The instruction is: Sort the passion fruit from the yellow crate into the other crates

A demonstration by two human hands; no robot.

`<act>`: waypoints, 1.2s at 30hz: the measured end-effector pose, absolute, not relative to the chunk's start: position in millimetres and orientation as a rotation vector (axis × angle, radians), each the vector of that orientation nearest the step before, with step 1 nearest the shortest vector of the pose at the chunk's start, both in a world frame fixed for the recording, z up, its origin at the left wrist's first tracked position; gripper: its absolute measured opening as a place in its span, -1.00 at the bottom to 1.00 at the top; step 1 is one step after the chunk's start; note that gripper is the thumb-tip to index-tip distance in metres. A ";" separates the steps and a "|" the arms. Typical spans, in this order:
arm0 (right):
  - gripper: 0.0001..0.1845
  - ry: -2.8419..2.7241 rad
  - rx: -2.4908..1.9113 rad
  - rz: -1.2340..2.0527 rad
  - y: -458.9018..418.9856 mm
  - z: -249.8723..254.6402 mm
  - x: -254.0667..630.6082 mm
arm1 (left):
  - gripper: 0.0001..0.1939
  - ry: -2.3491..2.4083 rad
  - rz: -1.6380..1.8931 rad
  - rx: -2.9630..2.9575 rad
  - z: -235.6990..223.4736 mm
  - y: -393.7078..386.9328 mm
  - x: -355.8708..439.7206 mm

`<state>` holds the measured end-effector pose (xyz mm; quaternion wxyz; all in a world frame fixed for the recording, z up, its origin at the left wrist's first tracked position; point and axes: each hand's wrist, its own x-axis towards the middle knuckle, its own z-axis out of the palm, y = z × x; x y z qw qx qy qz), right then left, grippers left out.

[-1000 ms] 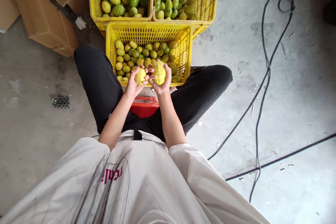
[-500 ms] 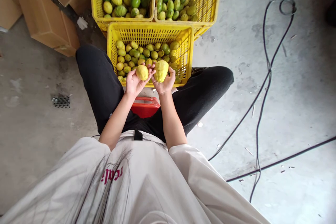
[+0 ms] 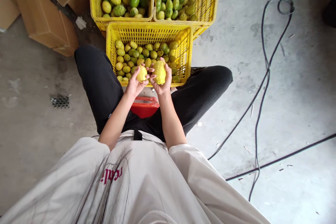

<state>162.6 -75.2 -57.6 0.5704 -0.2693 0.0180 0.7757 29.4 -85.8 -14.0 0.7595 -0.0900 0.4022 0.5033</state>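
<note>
My left hand (image 3: 134, 83) is closed around a small yellow lemon (image 3: 142, 73). Beside it, my right hand (image 3: 165, 83) grips a larger, bumpy yellow lemon (image 3: 159, 72), its fingers curled up both sides. The two hands are close together, with fingertips nearly meeting between the fruits. Both are held over the near side of a yellow plastic crate (image 3: 149, 26), which stands between my knees. Inside that crate lie many smaller yellow and green lemons (image 3: 136, 53), some of them hidden behind my hands.
Two more yellow crates (image 3: 203, 0) of green and yellow lemons adjoin the far side. Cardboard boxes (image 3: 43, 15) stand at the upper left. A red plastic stool (image 3: 144, 110) shows between my legs. Black cable (image 3: 267, 70) loops over the concrete floor at the right.
Both lemons have been turned a little in my fingers. My right fingers now wrap higher round the larger lemon. The view has shifted slightly.
</note>
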 end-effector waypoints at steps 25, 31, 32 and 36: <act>-0.65 0.150 -0.659 1.813 -73.9 -27.7 155.8 | -0.57 0.898 1.163 -0.149 -11.1 -83.7 27.0; -0.69 0.170 -0.800 1.811 -71.8 -36.0 159.2 | -0.57 0.896 1.073 -0.167 -6.5 -82.2 30.0; -0.69 0.168 -0.792 1.814 -71.7 -37.4 159.0 | -0.58 0.904 1.062 -0.166 -7.4 -81.9 30.5; -0.68 0.148 -0.745 1.846 -72.2 -40.5 157.7 | -0.59 0.932 1.055 -0.165 -15.7 -81.7 30.9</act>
